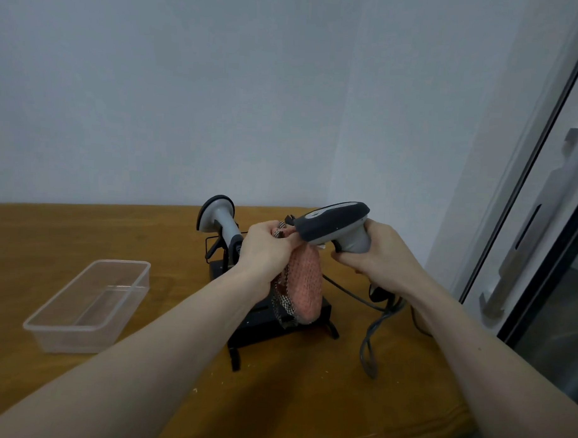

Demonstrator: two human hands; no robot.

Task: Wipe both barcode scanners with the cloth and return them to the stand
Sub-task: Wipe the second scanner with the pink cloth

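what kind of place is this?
Probably a plain indoor room with a makeshift workbench, not a shop counter: a wooden table against a bare pale wall, a window frame at right, and only a scanner stand and a plastic tub set out.

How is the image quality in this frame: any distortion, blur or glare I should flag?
Head view: wide-angle bowing bends the window frame at right; light is dim and even; both hands, the held scanner and the cloth look soft but readable; only faint sheen on the clear plastic tub.

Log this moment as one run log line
right hand: holds scanner | left hand: cloth on nose | other scanner: in stand
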